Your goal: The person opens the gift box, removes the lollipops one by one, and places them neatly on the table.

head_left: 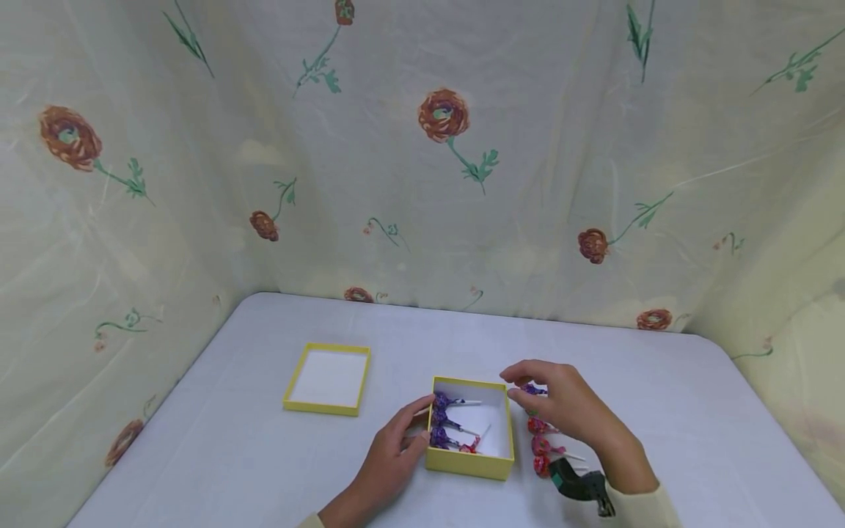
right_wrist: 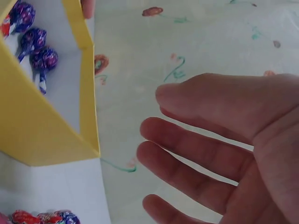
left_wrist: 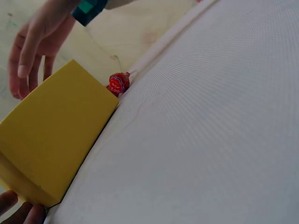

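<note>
A yellow box (head_left: 470, 463) with a white inside stands open at the table's middle. Several purple-wrapped lollipops (head_left: 441, 418) lie along its left wall, and a red-wrapped lollipop (head_left: 470, 445) lies by the near wall. My left hand (head_left: 396, 447) rests its fingertips against the box's left side. Above and beyond the box's right edge hovers my right hand (head_left: 561, 400), thumb and fingers apart with nothing between them; the right wrist view shows the same gap. Below that hand a row of lollipops, red ones (head_left: 541, 445) and a purple one (head_left: 533, 389), lies on the table, partly hidden.
A yellow-rimmed box lid (head_left: 328, 378), white inside, lies at the left, beyond my left hand. White cloth (head_left: 218, 447) covers the table. Flower-printed curtain (head_left: 521, 220) encloses its back and sides. A black wrist device (head_left: 581, 484) hangs under my right wrist.
</note>
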`<state>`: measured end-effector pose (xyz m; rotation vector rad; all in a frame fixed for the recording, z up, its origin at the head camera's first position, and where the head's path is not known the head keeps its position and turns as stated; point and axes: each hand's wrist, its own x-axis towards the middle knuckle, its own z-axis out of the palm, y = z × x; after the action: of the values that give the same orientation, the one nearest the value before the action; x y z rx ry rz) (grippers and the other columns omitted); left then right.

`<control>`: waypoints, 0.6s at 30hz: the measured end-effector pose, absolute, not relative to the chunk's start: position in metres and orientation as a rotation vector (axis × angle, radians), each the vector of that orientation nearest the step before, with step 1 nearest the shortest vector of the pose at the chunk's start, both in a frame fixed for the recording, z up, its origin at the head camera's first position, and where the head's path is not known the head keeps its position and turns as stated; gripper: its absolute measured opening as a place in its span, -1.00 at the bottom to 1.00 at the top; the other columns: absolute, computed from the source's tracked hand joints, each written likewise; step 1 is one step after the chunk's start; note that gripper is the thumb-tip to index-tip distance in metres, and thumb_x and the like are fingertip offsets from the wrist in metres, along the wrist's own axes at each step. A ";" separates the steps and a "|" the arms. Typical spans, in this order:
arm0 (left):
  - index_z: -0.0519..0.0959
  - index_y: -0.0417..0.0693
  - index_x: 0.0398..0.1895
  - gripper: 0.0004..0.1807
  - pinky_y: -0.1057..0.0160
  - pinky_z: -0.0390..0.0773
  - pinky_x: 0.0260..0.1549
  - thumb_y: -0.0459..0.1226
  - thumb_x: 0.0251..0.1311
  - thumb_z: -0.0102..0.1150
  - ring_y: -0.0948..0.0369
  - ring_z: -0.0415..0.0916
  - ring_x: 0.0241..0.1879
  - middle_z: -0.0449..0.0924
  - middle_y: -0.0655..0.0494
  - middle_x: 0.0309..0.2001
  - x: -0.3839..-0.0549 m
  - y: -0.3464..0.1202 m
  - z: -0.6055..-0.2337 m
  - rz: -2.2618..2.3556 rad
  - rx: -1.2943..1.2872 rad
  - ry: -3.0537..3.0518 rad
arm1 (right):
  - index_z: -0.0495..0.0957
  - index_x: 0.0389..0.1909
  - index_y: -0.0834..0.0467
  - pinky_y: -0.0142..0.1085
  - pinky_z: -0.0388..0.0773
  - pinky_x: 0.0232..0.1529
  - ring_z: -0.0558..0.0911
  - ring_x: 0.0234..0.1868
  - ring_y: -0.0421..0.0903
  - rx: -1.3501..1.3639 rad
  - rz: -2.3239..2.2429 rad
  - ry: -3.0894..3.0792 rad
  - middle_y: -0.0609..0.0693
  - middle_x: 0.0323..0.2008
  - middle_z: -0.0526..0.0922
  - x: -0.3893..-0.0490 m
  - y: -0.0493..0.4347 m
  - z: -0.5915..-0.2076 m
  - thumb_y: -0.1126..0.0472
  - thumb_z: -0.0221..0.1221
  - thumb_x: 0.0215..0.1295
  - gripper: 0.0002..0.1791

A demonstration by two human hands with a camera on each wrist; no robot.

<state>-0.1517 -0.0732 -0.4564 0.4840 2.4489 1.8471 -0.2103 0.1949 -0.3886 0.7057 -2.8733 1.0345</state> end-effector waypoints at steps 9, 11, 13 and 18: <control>0.25 -0.05 0.41 -0.46 0.27 0.51 0.11 -0.38 0.37 -0.08 0.03 0.32 0.30 0.27 0.04 0.38 -0.152 -0.074 -0.458 1.841 0.497 2.452 | 0.64 -0.04 0.01 -0.10 0.62 -0.02 0.60 -0.06 -0.07 0.821 1.034 -2.945 -0.16 -0.10 0.65 -0.203 0.185 -0.385 0.18 0.26 0.25 -0.74; 0.25 -0.05 0.42 -0.46 0.27 0.51 0.11 -0.37 0.37 -0.08 0.03 0.32 0.30 0.27 0.04 0.38 -0.153 -0.074 -0.459 1.840 0.502 2.455 | 0.63 -0.03 -0.01 -0.13 0.61 -0.03 0.59 -0.05 -0.09 0.868 1.024 -2.960 -0.19 -0.10 0.65 -0.202 0.183 -0.385 0.17 0.27 0.24 -0.73; 0.25 -0.05 0.42 -0.46 0.28 0.51 0.11 -0.37 0.37 -0.08 0.03 0.32 0.30 0.27 0.04 0.38 -0.152 -0.074 -0.459 1.840 0.507 2.456 | 0.62 -0.03 -0.03 -0.12 0.60 0.00 0.59 -0.05 -0.12 0.910 1.031 -2.965 -0.22 -0.10 0.64 -0.201 0.180 -0.386 0.13 0.29 0.23 -0.72; 0.24 -0.06 0.42 -0.46 0.29 0.51 0.10 -0.38 0.37 -0.08 0.03 0.32 0.30 0.27 0.04 0.38 -0.155 -0.075 -0.463 1.833 0.509 2.461 | 0.61 0.00 -0.05 -0.01 0.56 0.07 0.59 -0.03 -0.10 1.019 1.068 -2.957 -0.24 -0.08 0.64 -0.200 0.171 -0.391 0.11 0.30 0.22 -0.69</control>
<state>-0.1548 -0.0745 -0.4629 0.5088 2.4607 1.8329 -0.2003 0.1709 -0.3912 1.0194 -2.9572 1.0678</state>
